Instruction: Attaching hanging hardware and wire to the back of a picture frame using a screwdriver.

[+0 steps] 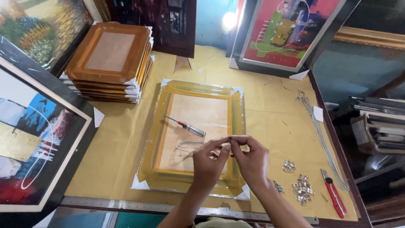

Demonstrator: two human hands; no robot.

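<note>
My left hand (209, 159) and my right hand (250, 157) meet over a plastic-wrapped golden picture frame (195, 95) lying face down on the table. Both pinch a small metal piece (229, 139) between their fingertips. A thin pale cord (185, 145) runs from my hands and loops across the frame's brown backing. A screwdriver (185, 126) with a clear handle and red collar rests on the backing, just beyond my left hand.
A stack of wrapped golden frames (110, 61) stands at the back left. Abstract paintings lean at the left (33, 139) and back right (287, 31). Small metal hangers (302, 188), a red utility knife (334, 197) and grey cords (318, 131) lie at the right. A steel ruler (126, 205) lines the front edge.
</note>
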